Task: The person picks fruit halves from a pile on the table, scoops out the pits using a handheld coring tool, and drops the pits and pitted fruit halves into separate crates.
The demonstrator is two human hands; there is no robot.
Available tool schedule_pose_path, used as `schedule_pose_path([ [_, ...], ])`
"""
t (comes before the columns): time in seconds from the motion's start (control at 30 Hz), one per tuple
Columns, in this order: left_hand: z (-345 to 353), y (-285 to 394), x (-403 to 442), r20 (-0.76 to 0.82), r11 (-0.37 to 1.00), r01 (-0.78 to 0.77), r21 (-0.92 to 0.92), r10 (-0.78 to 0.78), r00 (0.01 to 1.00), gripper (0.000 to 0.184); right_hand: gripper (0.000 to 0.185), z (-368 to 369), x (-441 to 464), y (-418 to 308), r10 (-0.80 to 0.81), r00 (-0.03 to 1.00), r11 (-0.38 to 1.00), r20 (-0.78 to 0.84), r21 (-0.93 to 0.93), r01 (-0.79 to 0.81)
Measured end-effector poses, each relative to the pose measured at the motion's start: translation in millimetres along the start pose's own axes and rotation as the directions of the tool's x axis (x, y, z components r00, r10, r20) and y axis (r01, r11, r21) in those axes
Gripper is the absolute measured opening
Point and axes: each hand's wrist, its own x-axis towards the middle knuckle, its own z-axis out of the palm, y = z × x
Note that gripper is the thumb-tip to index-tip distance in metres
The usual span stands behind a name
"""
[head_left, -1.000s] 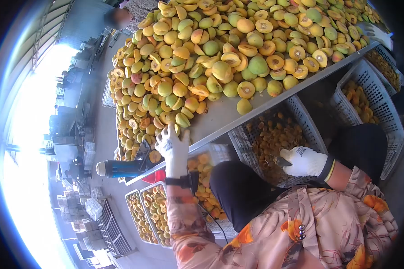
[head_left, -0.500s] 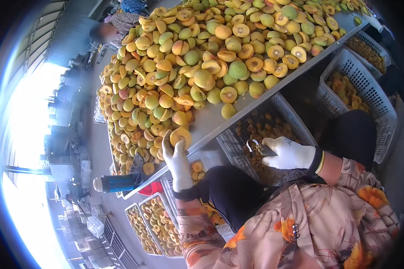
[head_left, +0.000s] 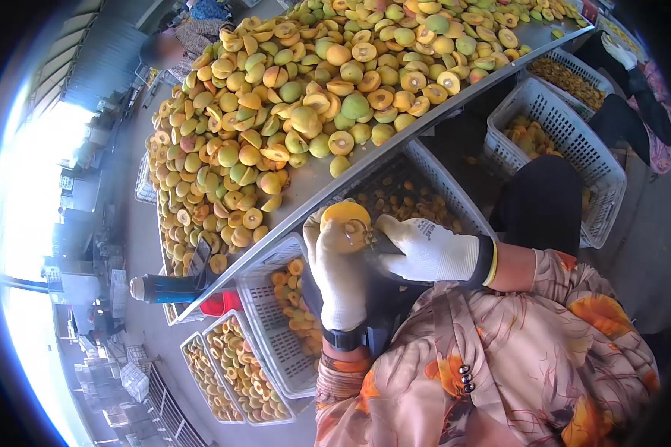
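Observation:
My left hand (head_left: pixel 338 277), in a white glove, holds a yellow peach half (head_left: pixel 344 212) with the fingers wrapped round it, just off the table edge. My right hand (head_left: pixel 438 252), also gloved in white, is closed round the dark handle of a pitting knife (head_left: pixel 382 244). The knife's thin curved metal loop meets the cut face of the peach half. The exact depth of the loop is hard to make out. Below and behind both hands is a crate (head_left: pixel 455 190) with small brown pits or scraps in it.
A big heap of peach halves (head_left: pixel 298 112) covers much of the metal table (head_left: pixel 317 195). Crates of peach halves (head_left: pixel 276 372) stand at the lower left, more crates (head_left: pixel 574 141) at the right. A blue flask (head_left: pixel 164 288) juts past the table corner. Another person's gloved hand (head_left: pixel 619 52) shows at the far right.
My left hand has drawn the peach half off the table edge toward my body. My right hand has moved left, bringing the pitting knife to the peach half. The view has shifted.

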Motion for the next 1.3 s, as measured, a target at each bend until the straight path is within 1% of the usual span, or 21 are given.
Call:
schedule_pose_path([
  [0.03, 0.7, -1.3, -2.3, 0.011, 1.000, -0.017, -0.010, 0.017, 1.000, 0.034, 0.021, 0.5, -2.5, -0.3, 0.003, 1.000, 0.999, -0.015, -0.037, -0.004],
  [0.2, -2.6, -9.6, -3.7, 0.042, 0.943, -0.150, 0.298, 0.145, 0.989, 0.047, 0.021, 3.2, -11.9, -4.8, -0.008, 0.997, 0.991, -0.073, -0.135, -0.002],
  [0.3, 2.8, -11.1, -8.8, 0.051, 0.937, -0.209, 0.281, 0.203, 0.978, 0.051, 0.024, 4.2, -12.5, -2.7, -0.092, 0.993, 0.975, -0.075, -0.210, 0.075],
  [0.33, 4.9, -11.1, -10.9, 0.054, 0.943, -0.227, 0.243, 0.221, 0.974, 0.052, 0.025, 5.2, -12.2, -1.6, -0.047, 0.997, 0.979, -0.056, -0.200, 0.035],
  [0.4, 5.4, -10.9, -13.7, 0.048, 0.914, -0.239, 0.329, 0.237, 0.970, 0.055, 0.026, 6.7, -11.2, 1.5, 0.049, 0.999, 0.982, -0.016, -0.182, -0.051],
  [0.5, 8.1, -10.2, -15.0, 0.031, 0.858, -0.254, 0.447, 0.269, 0.963, 0.054, 0.029, 7.7, -14.0, 5.2, -0.141, 0.985, 0.932, -0.097, -0.348, 0.099],
  [0.63, 9.0, -11.5, -11.1, 0.017, 0.746, -0.260, 0.613, 0.317, 0.948, 0.045, 0.029, -4.2, -11.5, -3.9, 0.069, 0.997, 0.910, 0.040, -0.413, -0.046],
  [0.67, 14.0, -8.3, -11.4, -0.014, 0.782, -0.215, 0.586, 0.275, 0.961, 0.042, 0.029, -10.0, -9.9, -8.1, 0.129, 0.989, 0.896, 0.079, -0.437, -0.082],
  [0.7, 9.7, -8.7, -6.7, 0.067, 0.712, -0.254, 0.654, 0.281, 0.958, 0.041, 0.029, -14.9, -9.3, -8.3, 0.191, 0.975, 0.880, 0.117, -0.459, -0.117],
  [0.73, 1.8, -8.4, 0.9, 0.149, 0.636, -0.298, 0.712, 0.278, 0.949, 0.041, 0.030, -21.0, -10.1, -4.6, 0.150, 0.978, 0.896, 0.144, -0.437, -0.073],
  [0.77, -5.2, -8.8, 7.4, 0.229, 0.555, -0.343, 0.758, 0.266, 0.936, 0.041, 0.030, -26.4, -9.0, -4.4, 0.193, 0.967, 0.891, 0.168, -0.443, -0.101],
  [0.8, -7.9, -9.4, 12.2, 0.385, 0.433, -0.476, 0.766, 0.284, 0.878, 0.039, 0.030, -32.4, -6.6, -9.6, 0.233, 0.953, 0.885, 0.193, -0.447, -0.126],
  [0.87, -0.7, -8.8, 11.2, 0.225, 0.667, -0.294, 0.684, 0.190, 0.956, 0.038, 0.029, -36.5, -6.2, -11.6, 0.250, 0.943, 0.910, 0.218, -0.385, -0.153],
  [0.93, 23.1, -1.7, 4.3, 0.054, 0.832, -0.120, 0.542, 0.108, 0.993, 0.038, 0.027, -29.0, -6.2, -2.8, 0.224, 0.962, 0.945, 0.153, -0.277, -0.176],
  [0.97, 25.3, -3.8, 2.5, 0.040, 0.829, -0.103, 0.550, 0.096, 0.995, 0.038, 0.027, -25.5, -7.3, 0.0, 0.211, 0.970, 0.958, 0.124, -0.221, -0.180],
  [1.03, 25.9, -7.8, 2.5, 0.013, 0.823, -0.064, 0.565, 0.068, 0.998, 0.040, 0.028, -31.0, -10.0, -0.5, 0.244, 0.960, 0.932, 0.139, -0.306, -0.193],
  [1.07, 22.7, -10.7, 5.0, 0.059, 0.815, -0.078, 0.575, 0.053, 0.997, 0.040, 0.028, -34.4, -10.8, 1.1, 0.269, 0.947, 0.913, 0.175, -0.361, -0.192],
  [1.13, 23.1, -5.3, 7.9, 0.184, 0.692, -0.140, 0.708, 0.011, 0.983, 0.038, 0.030, -45.1, -11.1, -3.6, 0.359, 0.897, 0.867, 0.257, -0.447, -0.219],
  [1.2, 18.3, 0.0, 20.5, 0.338, 0.559, -0.256, 0.789, -0.047, 0.940, 0.037, 0.031, -50.8, -12.9, -3.5, 0.348, 0.890, 0.873, 0.295, -0.449, -0.192],
  [1.27, 19.0, 5.8, 26.4, 0.320, 0.577, -0.131, 0.806, -0.239, 0.917, 0.037, 0.033, -57.4, -9.2, -7.8, 0.385, 0.862, 0.865, 0.329, -0.453, -0.214],
  [1.3, 19.5, 9.0, 29.1, 0.308, 0.575, -0.067, 0.815, -0.333, 0.891, 0.037, 0.033, -59.8, -8.6, -6.0, 0.355, 0.867, 0.896, 0.350, -0.392, -0.209],
])
